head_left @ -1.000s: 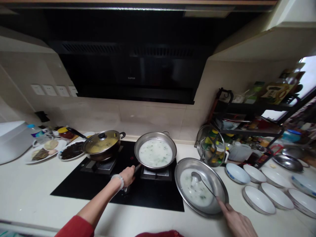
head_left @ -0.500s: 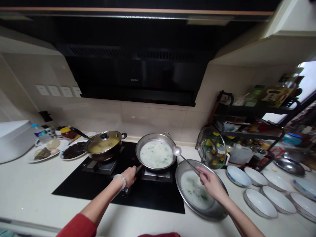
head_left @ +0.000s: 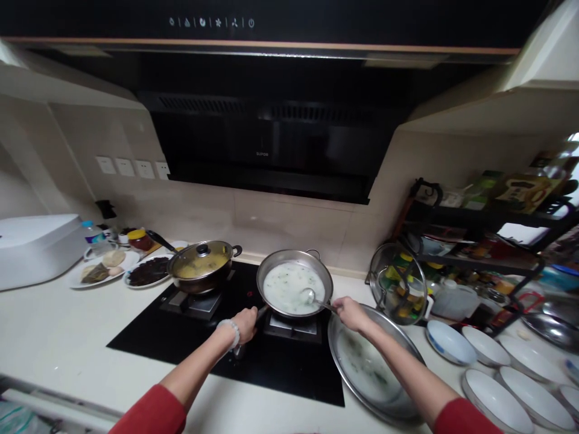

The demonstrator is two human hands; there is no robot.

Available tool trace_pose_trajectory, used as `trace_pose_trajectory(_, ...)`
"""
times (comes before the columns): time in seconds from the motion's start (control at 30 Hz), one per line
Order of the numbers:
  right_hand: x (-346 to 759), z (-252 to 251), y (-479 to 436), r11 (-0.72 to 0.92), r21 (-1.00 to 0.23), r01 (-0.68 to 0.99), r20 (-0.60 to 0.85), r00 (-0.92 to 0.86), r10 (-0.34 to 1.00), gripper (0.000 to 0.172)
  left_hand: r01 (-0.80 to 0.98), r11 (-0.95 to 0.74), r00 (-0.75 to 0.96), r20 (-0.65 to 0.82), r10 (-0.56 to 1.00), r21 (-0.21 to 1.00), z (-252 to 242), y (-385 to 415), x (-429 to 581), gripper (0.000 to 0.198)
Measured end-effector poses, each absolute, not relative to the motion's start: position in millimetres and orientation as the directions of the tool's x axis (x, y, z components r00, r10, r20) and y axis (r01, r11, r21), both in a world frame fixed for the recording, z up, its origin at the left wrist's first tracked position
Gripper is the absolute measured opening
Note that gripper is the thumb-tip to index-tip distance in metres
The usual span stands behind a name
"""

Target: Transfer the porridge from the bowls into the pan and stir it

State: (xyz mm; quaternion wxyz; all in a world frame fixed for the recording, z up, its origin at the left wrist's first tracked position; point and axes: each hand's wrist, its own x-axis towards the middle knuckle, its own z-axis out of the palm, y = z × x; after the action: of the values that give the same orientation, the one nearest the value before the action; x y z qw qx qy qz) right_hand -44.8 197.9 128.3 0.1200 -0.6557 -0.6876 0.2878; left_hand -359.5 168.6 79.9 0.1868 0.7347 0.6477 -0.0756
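My left hand (head_left: pixel 244 327), with a beaded bracelet at the wrist, is wrapped round the handle of a steel pan (head_left: pixel 266 265) on the right burner. White soup with green bits (head_left: pixel 289 283) fills much of that pan. In my right hand (head_left: pixel 351 313) is the handle of a metal ladle (head_left: pixel 308 295), its bowl down in the soup near the pan's right side. Under my right forearm a wide steel basin (head_left: pixel 337 355) stands on the counter, holding similar white soup; the arm hides part of it.
A lidded pan (head_left: pixel 202 265) stands on the left burner. Farther left are a plate of dark food (head_left: pixel 147 271) and a plate with eggs (head_left: pixel 76 282). Several white bowls (head_left: pixel 493 392), a glass lid (head_left: pixel 377 265) and a black rack (head_left: pixel 479 262) are at the right. A range hood (head_left: pixel 271 144) hangs above.
My right hand has moved left and up from above the basin, bringing the ladle into the soup in the pan. My left hand keeps its grip on the pan handle. The view has shifted slightly.
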Motion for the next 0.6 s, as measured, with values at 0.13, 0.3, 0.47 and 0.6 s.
trace_pose_trajectory(0.13, -38, 131, 203, -0.259, -0.671, 0.695, -0.386, -0.029, 0.922, 0.020, 0.979, -0.102, 0.159, -0.344, 0.925, 0.178, 78, 169, -361, 0.038)
trace_pose_trajectory(0.3, -28, 136, 202, -0.410, -0.740, 0.533, -0.500, -0.028, 0.865, 0.024, 0.976, -0.102, 0.162, -0.325, 0.932, 0.194, 71, 171, -363, 0.037)
trace_pose_trajectory(0.47, -22, 141, 201, -0.455, -0.769, 0.449, -0.524, -0.037, 0.851, 0.023, 0.974, -0.119, 0.177, -0.317, 0.932, 0.194, 68, 172, -364, 0.036)
trace_pose_trajectory(0.6, -18, 144, 200, -0.458, -0.783, 0.421, -0.521, -0.042, 0.853, 0.021, 0.973, -0.126, 0.184, -0.320, 0.930, 0.194, 70, 171, -363, 0.035)
